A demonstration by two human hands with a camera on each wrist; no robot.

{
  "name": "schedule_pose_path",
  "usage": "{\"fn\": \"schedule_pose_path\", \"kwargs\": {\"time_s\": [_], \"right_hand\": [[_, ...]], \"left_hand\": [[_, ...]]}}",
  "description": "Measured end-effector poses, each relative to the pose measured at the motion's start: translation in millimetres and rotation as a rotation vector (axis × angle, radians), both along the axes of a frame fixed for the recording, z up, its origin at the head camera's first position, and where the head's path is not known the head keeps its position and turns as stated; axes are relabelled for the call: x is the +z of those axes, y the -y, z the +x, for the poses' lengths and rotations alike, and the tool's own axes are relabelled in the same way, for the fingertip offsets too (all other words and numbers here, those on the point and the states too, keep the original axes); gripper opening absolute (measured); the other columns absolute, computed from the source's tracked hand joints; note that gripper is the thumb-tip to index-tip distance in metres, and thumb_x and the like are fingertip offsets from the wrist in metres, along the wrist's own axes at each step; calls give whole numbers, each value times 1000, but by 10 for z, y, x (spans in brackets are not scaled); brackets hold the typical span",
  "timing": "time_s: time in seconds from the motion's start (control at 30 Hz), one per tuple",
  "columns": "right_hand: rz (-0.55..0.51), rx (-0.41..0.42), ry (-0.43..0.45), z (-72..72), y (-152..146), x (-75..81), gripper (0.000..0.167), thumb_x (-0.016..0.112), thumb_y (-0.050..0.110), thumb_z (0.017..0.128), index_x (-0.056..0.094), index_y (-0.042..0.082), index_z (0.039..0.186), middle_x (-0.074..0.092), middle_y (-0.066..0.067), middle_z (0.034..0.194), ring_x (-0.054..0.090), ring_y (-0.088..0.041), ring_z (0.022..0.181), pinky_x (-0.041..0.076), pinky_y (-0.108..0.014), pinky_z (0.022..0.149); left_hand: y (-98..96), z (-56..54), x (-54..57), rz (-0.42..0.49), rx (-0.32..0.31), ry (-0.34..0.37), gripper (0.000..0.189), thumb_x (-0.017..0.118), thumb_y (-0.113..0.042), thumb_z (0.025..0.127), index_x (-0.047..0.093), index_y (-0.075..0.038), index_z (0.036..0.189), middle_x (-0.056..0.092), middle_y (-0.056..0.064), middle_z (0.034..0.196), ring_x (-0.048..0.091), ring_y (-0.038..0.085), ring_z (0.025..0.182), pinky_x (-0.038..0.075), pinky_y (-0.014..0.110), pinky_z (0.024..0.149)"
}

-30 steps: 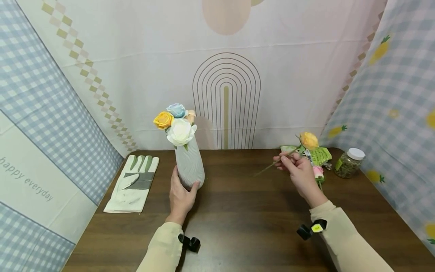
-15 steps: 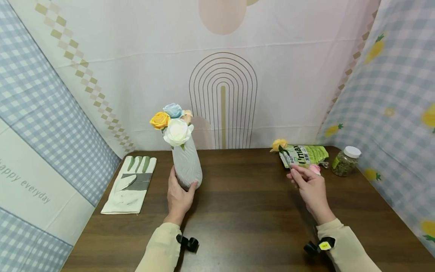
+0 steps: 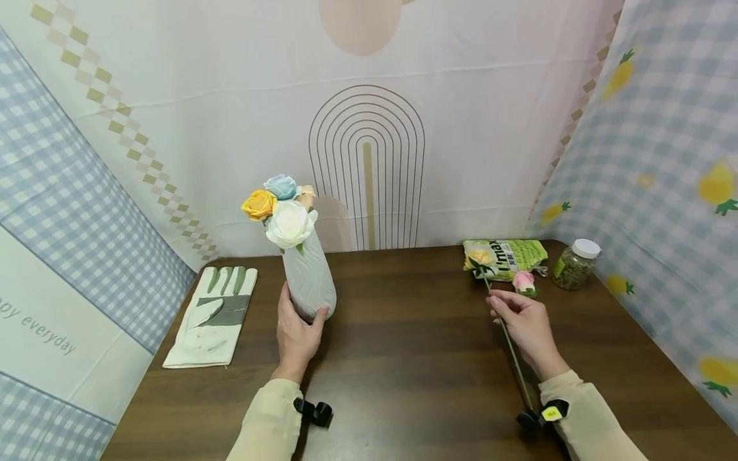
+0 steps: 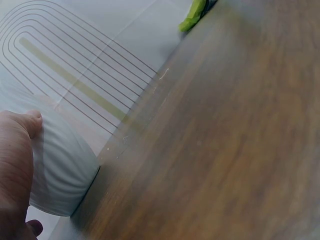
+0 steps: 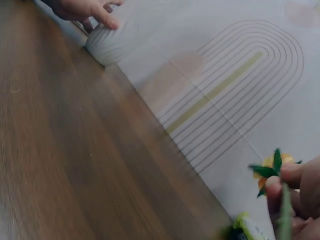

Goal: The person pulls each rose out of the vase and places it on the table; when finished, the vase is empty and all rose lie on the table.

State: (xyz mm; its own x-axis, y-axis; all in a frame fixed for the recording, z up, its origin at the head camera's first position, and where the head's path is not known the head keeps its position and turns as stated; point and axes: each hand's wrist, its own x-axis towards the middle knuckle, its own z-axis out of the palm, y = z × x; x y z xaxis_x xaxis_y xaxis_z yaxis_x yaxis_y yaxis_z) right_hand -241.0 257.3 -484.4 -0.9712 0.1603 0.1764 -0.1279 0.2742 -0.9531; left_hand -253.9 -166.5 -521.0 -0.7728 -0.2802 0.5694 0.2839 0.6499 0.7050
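My left hand (image 3: 298, 336) holds the lower part of a white ribbed vase (image 3: 311, 275), thumb along its right side. Out of the vase's mouth come a white rose (image 3: 291, 223), an orange-yellow rose (image 3: 259, 205), a light blue rose (image 3: 280, 186) and a peach flower (image 3: 307, 194), partly hidden. On the right, my right hand (image 3: 527, 323) pinches the thin green stem of a pale yellow rose (image 3: 481, 258) between thumb and fingers. Its bloom points away from me, overlapping a green packet, and the stem runs back toward my wrist.
At the back right lie the green packet (image 3: 521, 254) and a pink rose (image 3: 524, 282), beside a clear jar (image 3: 576, 266) with a white lid. A white work glove (image 3: 213, 317) with grey and green patches lies left on the brown wooden table (image 3: 403, 358).
The yellow rose has turned in my right fingers: its bloom swung from upper right to the far left side, and its stem now points back toward me. My left hand keeps holding the vase.
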Motion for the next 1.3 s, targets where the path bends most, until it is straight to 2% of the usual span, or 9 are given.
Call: {"fn": "schedule_pose_path", "kwargs": {"time_s": [0.2, 0.37, 0.53, 0.6, 0.73, 1.07, 1.3], "right_hand": [[63, 45, 113, 67, -193, -40, 42, 64, 23, 93, 62, -7, 123, 65, -22, 114, 69, -14, 83, 54, -24, 69], [96, 77, 170, 89, -348, -76, 42, 65, 23, 93, 62, -6, 123, 65, -23, 113, 69, -10, 82, 55, -26, 69], [225, 36, 169, 75, -457, -97, 45, 67, 35, 90, 68, 1, 119, 68, -15, 111, 59, 4, 88, 51, -21, 70], [274, 11, 169, 73, -494, -107, 45, 67, 39, 90, 69, 4, 117, 69, -12, 111, 56, 4, 93, 49, -19, 72], [333, -16, 183, 70, -552, -134, 44, 67, 40, 89, 71, 5, 114, 69, -12, 111, 56, -5, 97, 48, -20, 71], [368, 21, 191, 53, -593, -205, 33, 67, 31, 91, 73, 4, 110, 70, -13, 105, 63, -9, 73, 53, -30, 61], [423, 17, 203, 49, -587, -193, 30, 66, 28, 92, 74, 6, 109, 72, -8, 86, 60, -14, 66, 45, -28, 50]], "left_hand": [[-9, 4, 18, 8, 0, 2, 93, 77, -32, 80, 24, -6, 151, 37, 19, 146, 40, 34, 131, 34, 51, 102], [-2, 11, 21, 11, -3, 10, 92, 77, -32, 80, 23, -6, 151, 36, 18, 148, 39, 34, 132, 34, 51, 103], [5, 16, 15, 11, 4, 15, 92, 77, -33, 80, 23, -6, 151, 36, 18, 148, 39, 34, 132, 34, 51, 102], [3, 16, 12, 10, 4, 17, 93, 77, -33, 80, 23, -8, 152, 36, 18, 148, 39, 34, 132, 34, 51, 102], [-4, 13, 12, 8, 2, 17, 93, 77, -34, 80, 22, -11, 152, 36, 18, 148, 39, 35, 132, 34, 51, 102], [-6, 16, 10, 9, 2, 21, 94, 77, -34, 80, 22, -11, 152, 37, 18, 147, 39, 34, 132, 34, 51, 102], [-12, 18, 26, 6, -6, 0, 93, 78, -31, 80, 23, -7, 151, 37, 19, 147, 39, 35, 132, 33, 51, 103]]}}
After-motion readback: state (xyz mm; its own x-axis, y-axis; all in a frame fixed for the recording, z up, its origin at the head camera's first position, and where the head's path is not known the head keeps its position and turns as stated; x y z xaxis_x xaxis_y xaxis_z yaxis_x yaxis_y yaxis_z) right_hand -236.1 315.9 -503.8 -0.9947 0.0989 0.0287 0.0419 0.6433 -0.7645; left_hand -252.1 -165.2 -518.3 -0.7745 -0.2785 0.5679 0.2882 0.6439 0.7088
